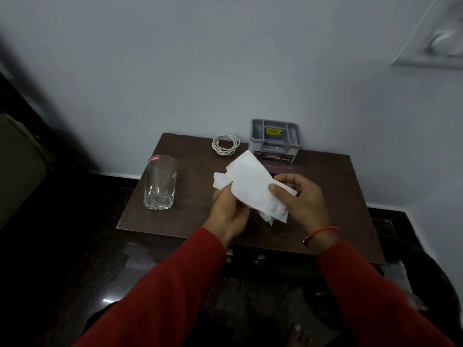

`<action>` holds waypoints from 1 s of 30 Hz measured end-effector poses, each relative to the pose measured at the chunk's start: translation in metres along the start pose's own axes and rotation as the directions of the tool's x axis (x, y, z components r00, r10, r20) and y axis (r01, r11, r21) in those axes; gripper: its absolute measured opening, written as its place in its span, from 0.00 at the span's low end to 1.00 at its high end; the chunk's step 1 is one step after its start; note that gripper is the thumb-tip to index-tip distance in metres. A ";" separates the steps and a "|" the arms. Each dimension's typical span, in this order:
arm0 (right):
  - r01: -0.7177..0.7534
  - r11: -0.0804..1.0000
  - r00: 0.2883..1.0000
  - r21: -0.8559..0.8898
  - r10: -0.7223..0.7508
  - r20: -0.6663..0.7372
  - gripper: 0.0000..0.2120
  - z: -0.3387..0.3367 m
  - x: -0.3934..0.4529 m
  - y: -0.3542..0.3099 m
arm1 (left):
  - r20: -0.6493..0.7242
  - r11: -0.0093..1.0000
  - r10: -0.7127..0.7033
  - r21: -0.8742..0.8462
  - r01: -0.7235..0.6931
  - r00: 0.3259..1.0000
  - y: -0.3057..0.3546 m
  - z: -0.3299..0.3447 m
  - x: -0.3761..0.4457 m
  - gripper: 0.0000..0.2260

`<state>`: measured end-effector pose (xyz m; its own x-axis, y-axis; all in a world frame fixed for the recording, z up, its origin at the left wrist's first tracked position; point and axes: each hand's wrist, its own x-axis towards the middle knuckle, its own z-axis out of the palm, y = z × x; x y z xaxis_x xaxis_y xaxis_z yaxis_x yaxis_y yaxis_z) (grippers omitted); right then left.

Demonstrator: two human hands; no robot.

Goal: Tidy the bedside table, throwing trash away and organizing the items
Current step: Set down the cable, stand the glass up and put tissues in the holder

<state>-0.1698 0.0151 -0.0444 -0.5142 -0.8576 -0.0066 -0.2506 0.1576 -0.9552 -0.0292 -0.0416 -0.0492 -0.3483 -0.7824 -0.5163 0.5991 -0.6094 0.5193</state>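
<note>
A pale wall [175, 71] fills the upper half of the frame. At its upper right corner sits a white switch plate [441, 43], blurred at the frame edge. A dark polished floor [75, 246] occupies the lower left.

The bedside table [190, 209], a dark brown wooden top, lies in the centre of the frame, its far edge near the wall. Two red sleeves [160, 296] enter from the bottom edge and converge over the table's near half.

Both hands are closed on one item, a white tissue [253, 186], held above the centre of the table. The left hand [228, 214] grips the tissue's lower left part from beneath. The right hand [303, 199] clamps its right edge, thumb on the upper surface, fingers behind. The tissue is creased and partly folded; its upper corner points toward the top of the frame and overlaps the view of the items behind it. A red thread band [323, 231] circles the right wrist.

A grey plastic organizer [275, 139] stands at the table's far edge, just right of centre, with open compartments on top and a yellow label inside one. A clear drinking glass [160, 182] stands upright on the table's left side, well apart from the hands, a red sticker at its rim. A coiled white cable [225, 144] lies flat just left of the organizer. A dark flat item lies behind the tissue, in front of the organizer; its type cannot be determined.
</note>
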 end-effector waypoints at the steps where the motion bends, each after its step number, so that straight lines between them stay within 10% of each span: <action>1: 0.003 1.000 1.000 -0.019 -0.003 0.004 0.04 -0.002 0.001 0.002 | 0.008 1.000 -0.006 0.013 0.006 1.000 -0.002 0.001 0.000 0.07; 7: 0.011 0.997 0.979 0.070 0.003 -0.204 0.07 -0.037 0.036 -0.002 | -0.132 1.000 0.019 -0.009 -0.020 0.991 -0.005 0.006 0.015 0.19; 10: 0.139 0.973 0.921 -0.185 -0.196 -0.337 0.04 -0.066 0.076 -0.024 | -0.167 0.999 0.033 0.017 -0.030 0.985 -0.003 0.009 0.016 0.19; 19: 0.079 0.655 0.991 -0.752 -0.136 -0.015 0.09 -0.084 0.178 -0.058 | -0.164 0.996 0.019 0.090 -0.005 0.986 -0.006 0.009 0.015 0.20; 30: -0.069 0.795 0.981 -0.603 0.164 0.104 0.15 -0.050 0.216 -0.097 | -0.111 0.991 -0.042 0.122 0.056 0.993 0.001 0.007 0.019 0.16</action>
<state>-0.2978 -0.1605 0.0614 -0.4598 -0.8666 -0.1941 -0.6581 0.4792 -0.5807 -0.0403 -0.0575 -0.0540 -0.2913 -0.7368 -0.6102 0.4859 -0.6634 0.5690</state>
